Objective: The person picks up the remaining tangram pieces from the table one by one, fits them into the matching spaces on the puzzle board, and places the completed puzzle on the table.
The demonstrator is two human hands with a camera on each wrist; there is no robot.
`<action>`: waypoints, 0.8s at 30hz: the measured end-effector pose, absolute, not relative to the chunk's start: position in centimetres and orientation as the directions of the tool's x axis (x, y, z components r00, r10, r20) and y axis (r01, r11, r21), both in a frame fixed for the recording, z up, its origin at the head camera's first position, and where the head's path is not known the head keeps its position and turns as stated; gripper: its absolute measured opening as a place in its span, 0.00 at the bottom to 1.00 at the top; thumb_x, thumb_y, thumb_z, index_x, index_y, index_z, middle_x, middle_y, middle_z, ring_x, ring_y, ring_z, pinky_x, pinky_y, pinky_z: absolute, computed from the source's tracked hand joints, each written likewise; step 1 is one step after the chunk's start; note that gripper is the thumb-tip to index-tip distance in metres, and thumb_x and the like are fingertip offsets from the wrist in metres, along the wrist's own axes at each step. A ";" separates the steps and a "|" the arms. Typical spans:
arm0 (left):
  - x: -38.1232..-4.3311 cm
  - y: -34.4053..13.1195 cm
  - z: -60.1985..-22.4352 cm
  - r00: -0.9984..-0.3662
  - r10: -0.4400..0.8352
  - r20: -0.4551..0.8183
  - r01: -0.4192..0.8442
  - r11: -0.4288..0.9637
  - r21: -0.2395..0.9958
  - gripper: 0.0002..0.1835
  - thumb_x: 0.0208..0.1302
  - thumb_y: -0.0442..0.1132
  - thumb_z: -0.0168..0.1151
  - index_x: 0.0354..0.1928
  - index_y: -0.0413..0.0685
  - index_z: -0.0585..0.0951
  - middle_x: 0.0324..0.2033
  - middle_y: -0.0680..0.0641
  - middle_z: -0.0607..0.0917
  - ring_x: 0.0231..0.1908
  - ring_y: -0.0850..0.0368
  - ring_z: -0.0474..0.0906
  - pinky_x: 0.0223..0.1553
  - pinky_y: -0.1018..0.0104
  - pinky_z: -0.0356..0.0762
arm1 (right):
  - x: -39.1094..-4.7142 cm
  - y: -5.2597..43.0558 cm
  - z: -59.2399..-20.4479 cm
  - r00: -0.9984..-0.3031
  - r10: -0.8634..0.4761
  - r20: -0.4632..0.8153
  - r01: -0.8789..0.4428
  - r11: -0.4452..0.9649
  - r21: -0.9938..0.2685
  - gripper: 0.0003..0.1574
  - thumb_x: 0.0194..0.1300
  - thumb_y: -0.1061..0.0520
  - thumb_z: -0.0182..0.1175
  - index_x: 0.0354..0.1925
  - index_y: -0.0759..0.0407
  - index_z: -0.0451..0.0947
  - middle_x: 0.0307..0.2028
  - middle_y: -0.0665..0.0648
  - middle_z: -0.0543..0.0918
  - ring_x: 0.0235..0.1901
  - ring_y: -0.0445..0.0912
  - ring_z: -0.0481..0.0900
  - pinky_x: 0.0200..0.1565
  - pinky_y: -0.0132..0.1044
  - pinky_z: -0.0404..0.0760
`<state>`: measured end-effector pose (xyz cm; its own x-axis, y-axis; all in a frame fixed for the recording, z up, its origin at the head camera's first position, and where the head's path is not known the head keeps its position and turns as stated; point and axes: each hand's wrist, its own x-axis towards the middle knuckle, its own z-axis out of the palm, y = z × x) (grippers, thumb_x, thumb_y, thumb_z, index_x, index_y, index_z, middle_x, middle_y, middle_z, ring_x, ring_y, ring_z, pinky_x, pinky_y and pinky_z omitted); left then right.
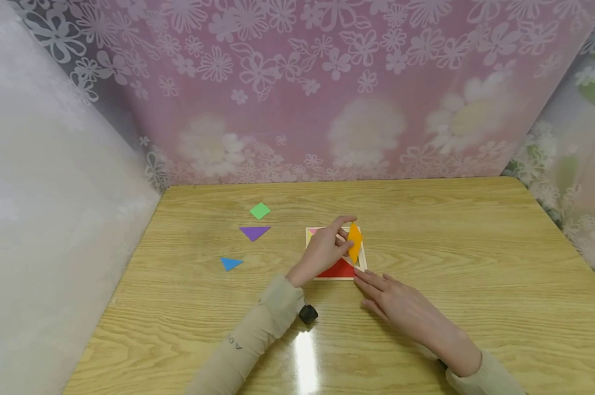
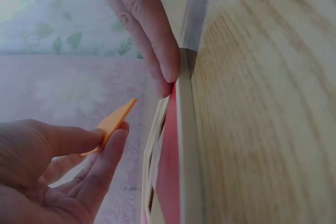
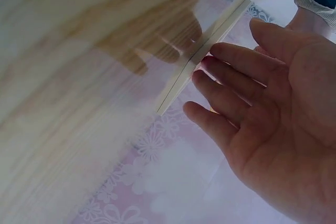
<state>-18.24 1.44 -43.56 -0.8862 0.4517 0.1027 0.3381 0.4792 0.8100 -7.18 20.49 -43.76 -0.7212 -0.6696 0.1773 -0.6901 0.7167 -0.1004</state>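
- Head view: left hand (image 1: 324,250) pinches the orange piece (image 1: 355,241) between thumb and fingers; the piece is tilted up over the right side of the wooden tray (image 1: 336,278).
- Right hand (image 1: 398,304) lies flat-ish, fingers extended, grasping nothing; fingertips touch the tray's near right corner.
- Red piece (image 1: 338,270) sits in the tray along the near edge; pink and yellow bits show at the far left corner, rest hidden by the left hand.
- Left of the tray, loose on the table (image 1: 450,236): green piece (image 1: 260,210) farthest, purple triangle (image 1: 254,233) next, blue triangle (image 1: 230,264) nearest the person.
- Left wrist view: orange piece is between thumb and fingertips, apart from the tray. Right fingertips press on the tray's corner, beside the red piece.
- Right wrist view: right palm shows, fingers straight and slightly spread, some tips at the tray's edge, no grip. Orange piece is mostly hidden behind the fingers here.
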 end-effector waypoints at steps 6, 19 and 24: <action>-18.1 1.8 -43.9 -0.915 0.390 0.103 0.303 0.494 0.815 0.22 0.67 0.34 0.68 0.60 0.45 0.74 0.38 0.46 0.87 0.29 0.63 0.84 0.32 0.76 0.80 | -7.2 20.4 -43.7 -0.711 -0.680 0.177 -0.699 0.712 -0.074 0.30 0.70 0.53 0.65 0.65 0.66 0.76 0.65 0.63 0.78 0.61 0.54 0.80 0.58 0.55 0.79; -17.5 2.0 -43.8 -0.914 0.404 0.043 0.303 0.608 0.734 0.20 0.64 0.37 0.72 0.54 0.42 0.76 0.33 0.49 0.87 0.29 0.64 0.81 0.33 0.76 0.77 | -7.2 20.2 -43.7 -0.721 -0.673 0.165 -0.688 0.724 -0.052 0.29 0.70 0.52 0.65 0.63 0.65 0.78 0.64 0.60 0.79 0.65 0.57 0.76 0.62 0.56 0.76; -17.4 2.1 -43.7 -0.912 0.407 0.049 0.340 0.684 0.646 0.21 0.61 0.40 0.75 0.52 0.40 0.79 0.31 0.51 0.83 0.29 0.63 0.77 0.32 0.76 0.74 | -7.1 20.3 -43.6 -0.707 -0.682 0.186 -0.699 0.714 -0.038 0.28 0.69 0.52 0.65 0.63 0.65 0.78 0.63 0.60 0.80 0.64 0.56 0.77 0.61 0.55 0.77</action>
